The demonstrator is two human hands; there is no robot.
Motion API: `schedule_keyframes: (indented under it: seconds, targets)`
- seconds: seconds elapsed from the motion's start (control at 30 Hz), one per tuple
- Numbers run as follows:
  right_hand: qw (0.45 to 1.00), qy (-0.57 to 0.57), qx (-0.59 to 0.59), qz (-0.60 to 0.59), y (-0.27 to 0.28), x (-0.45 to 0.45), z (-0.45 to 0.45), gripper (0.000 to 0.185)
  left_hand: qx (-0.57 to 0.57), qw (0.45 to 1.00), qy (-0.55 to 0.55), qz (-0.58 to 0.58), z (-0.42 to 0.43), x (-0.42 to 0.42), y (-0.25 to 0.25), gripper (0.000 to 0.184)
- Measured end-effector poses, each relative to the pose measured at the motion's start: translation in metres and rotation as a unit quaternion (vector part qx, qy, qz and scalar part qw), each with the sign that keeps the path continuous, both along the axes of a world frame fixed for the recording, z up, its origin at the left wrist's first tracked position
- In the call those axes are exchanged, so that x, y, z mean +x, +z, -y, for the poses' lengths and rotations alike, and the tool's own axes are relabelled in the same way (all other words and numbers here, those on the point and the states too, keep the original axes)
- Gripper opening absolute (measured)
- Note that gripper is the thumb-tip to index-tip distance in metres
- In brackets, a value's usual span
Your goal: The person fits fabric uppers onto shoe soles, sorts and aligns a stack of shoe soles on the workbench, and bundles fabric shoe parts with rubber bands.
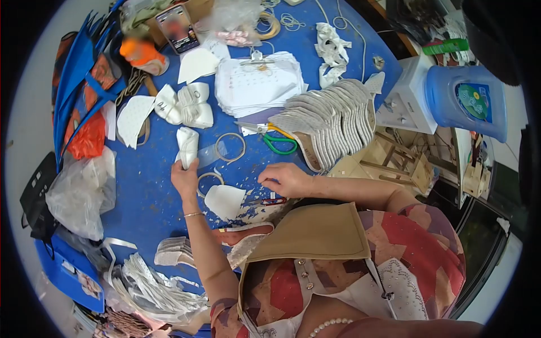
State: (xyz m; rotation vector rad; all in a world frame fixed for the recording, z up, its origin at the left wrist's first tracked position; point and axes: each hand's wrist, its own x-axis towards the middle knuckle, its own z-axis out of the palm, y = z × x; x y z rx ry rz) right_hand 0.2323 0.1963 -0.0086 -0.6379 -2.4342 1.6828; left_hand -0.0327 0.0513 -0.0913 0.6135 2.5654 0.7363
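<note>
My left hand [185,176] is closed around the lower end of a white bundle [187,145], which looks like layered pieces wrapped together. Over the front of the table, my right hand [286,179] has its fingers curled in; whether anything is in them is hidden. Between the hands lie a roll of tape [210,184] and a white cut piece [225,201]. Another tape ring [230,147] rests beyond them, beside a clear strip. Red-handled scissors [274,201] lie just below my right hand. Two more white bundles [183,105] sit behind the held one.
A long row of stacked grey-white pieces [332,124] stands at the right, beside green-handled scissors [281,144]. Papers on a clipboard [259,84] lie at the back, near a phone [178,29]. White strips [158,290] pile up at the front left. A blue water bottle [466,101] stands off the table.
</note>
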Motion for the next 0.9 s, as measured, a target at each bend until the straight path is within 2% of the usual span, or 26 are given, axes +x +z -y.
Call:
schedule_keyframes:
  seconds: [0.13,0.2,0.27,0.3,0.33,0.37,0.43,0.47,0.5,0.63,0.8,0.9]
  targets:
    - [1.000,-0.002,-0.012,-0.002,0.002,0.003,-0.005,0.010,0.003,0.997,0.031,0.067,-0.005,-0.001,0.011,0.034]
    - [0.999,-0.042,-0.005,-0.002,0.019,0.004,-0.025,0.009,-0.001,0.997,0.025,0.067,-0.009,-0.001,0.013,0.033]
    - [0.989,-0.142,0.023,-0.021,0.035,0.008,-0.071,0.006,-0.007,0.998,0.025,0.065,-0.010,0.000,0.013,0.032]
    - [0.975,-0.218,0.000,0.037,0.032,0.013,-0.102,0.008,-0.013,0.998,0.024,0.065,-0.009,-0.001,0.013,0.031]
    - [0.960,-0.266,0.038,0.079,0.029,0.016,-0.139,0.010,-0.016,0.997,0.024,0.065,-0.010,-0.002,0.012,0.031]
    - [0.948,-0.256,0.157,0.106,0.024,0.021,-0.177,0.015,-0.015,0.997,0.029,0.068,-0.010,-0.003,0.012,0.031]
    - [0.925,-0.240,0.160,0.247,0.007,0.023,-0.231,0.020,-0.013,0.996,0.039,0.076,-0.013,-0.003,0.010,0.031]
    - [0.925,-0.190,0.146,0.294,-0.012,0.026,-0.251,0.026,-0.012,0.996,0.045,0.080,-0.015,-0.002,0.009,0.031]
    - [0.925,-0.189,0.142,0.297,-0.022,0.023,-0.262,0.026,-0.016,0.995,0.046,0.082,-0.017,-0.002,0.009,0.031]
    - [0.903,0.004,0.037,0.429,-0.060,0.004,-0.287,0.027,-0.017,0.995,0.060,0.073,-0.027,0.001,0.014,0.029]
    - [0.937,-0.010,-0.018,0.349,-0.071,0.010,-0.290,0.026,-0.018,0.994,0.066,0.083,-0.033,-0.001,0.014,0.029]
    - [0.933,-0.013,-0.002,0.361,-0.072,0.011,-0.292,0.023,-0.028,0.993,0.067,0.096,-0.035,-0.003,0.013,0.029]
